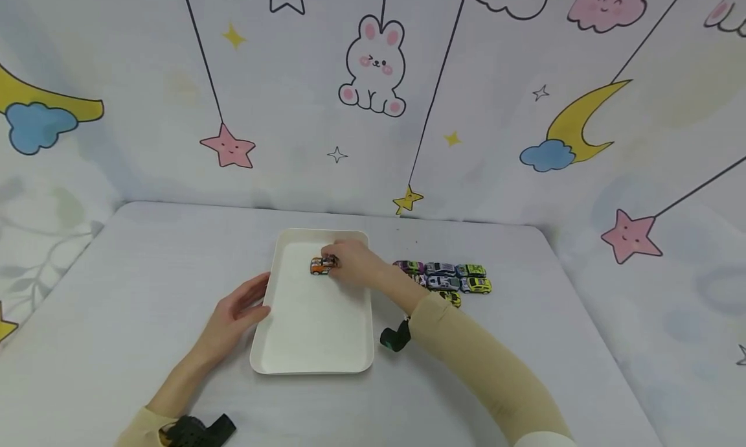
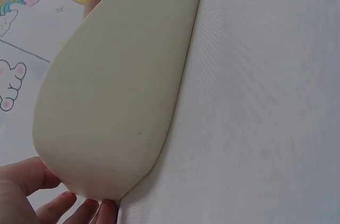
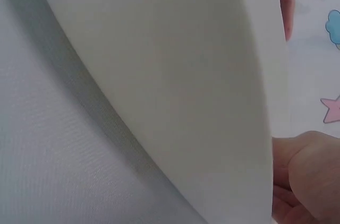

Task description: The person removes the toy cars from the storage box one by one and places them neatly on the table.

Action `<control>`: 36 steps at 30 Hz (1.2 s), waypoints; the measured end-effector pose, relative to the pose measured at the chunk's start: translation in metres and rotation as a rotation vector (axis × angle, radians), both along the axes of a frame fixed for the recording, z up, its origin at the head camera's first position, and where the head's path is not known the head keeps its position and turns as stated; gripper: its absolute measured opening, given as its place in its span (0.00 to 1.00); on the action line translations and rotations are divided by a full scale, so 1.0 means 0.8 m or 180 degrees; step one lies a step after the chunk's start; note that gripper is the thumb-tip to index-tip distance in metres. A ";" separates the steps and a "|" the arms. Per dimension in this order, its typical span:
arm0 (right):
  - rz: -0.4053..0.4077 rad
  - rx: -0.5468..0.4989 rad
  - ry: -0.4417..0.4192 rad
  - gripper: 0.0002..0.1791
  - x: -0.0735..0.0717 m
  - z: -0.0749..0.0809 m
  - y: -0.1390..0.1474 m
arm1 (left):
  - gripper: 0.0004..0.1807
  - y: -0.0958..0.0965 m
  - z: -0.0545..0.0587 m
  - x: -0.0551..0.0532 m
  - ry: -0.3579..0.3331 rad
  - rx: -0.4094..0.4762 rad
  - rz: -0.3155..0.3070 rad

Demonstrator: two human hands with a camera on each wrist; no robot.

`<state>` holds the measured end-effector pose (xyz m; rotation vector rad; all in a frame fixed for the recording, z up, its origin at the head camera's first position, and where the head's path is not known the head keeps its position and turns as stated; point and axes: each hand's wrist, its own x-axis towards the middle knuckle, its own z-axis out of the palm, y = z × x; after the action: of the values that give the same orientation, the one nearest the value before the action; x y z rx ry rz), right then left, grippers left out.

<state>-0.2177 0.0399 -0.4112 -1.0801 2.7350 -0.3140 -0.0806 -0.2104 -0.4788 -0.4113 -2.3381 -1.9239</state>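
A white rectangular tray (image 1: 315,330) lies on the table. My left hand (image 1: 236,314) holds its left side, the thumb at the rim and the fingers against the outer wall, as the left wrist view shows from close by. Over the far part of the tray, my right hand (image 1: 355,263) pinches a small orange toy car (image 1: 320,265); the fingers cover its right end. In the right wrist view, the tray's wall (image 3: 159,75) blocks sight of the car, and only part of the right hand (image 3: 313,176) shows.
Several small toy cars (image 1: 443,283) stand packed in rows to the right of the tray, partly behind the right forearm. A white cloth (image 1: 146,291) covers the table. Behind it rises a backdrop with a printed bunny (image 1: 375,68), moons and stars.
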 end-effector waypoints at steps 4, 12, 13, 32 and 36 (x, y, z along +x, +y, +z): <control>0.0018 -0.0009 0.0011 0.17 0.004 0.000 0.006 | 0.31 0.001 0.000 0.000 0.0015 0.0020 -0.0008; 0.0115 -0.0077 0.0006 0.18 0.014 -0.002 0.021 | 0.31 0.004 0.001 0.000 0.0049 0.0021 0.0011; 0.0107 -0.0098 -0.0013 0.18 0.016 -0.003 0.022 | 0.31 0.004 0.002 0.000 0.0059 0.0014 0.0010; 0.0305 -0.0515 0.0303 0.18 0.038 -0.013 0.060 | 0.31 0.002 0.001 0.000 0.0051 -0.0032 0.0012; 0.0323 -0.0809 0.0358 0.18 0.046 -0.014 0.068 | 0.31 0.002 0.001 0.000 0.0047 -0.0029 -0.0002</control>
<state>-0.1810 0.0945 -0.4221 -1.3326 2.7801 -0.6167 -0.0804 -0.2088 -0.4783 -0.4254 -2.3387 -1.9047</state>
